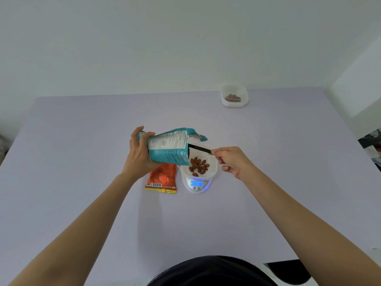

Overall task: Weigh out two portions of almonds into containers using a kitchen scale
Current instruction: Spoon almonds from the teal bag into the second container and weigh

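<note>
Your left hand point(140, 153) is clamped round the bag point(169, 148), tipped over the tub point(214, 162) under your right fingers point(216, 153), pinched on a black stick point(200, 149). Bag's soft, light, crinkly: grip mid-body. Almonds point(198, 166) roll.

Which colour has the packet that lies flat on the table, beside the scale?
Orange, with a yellow bottom edge: the flat packet, in the head view.

Two bare forearms, no sleeves, no rings or watch, dark garment point(210, 271) at the torso
</note>
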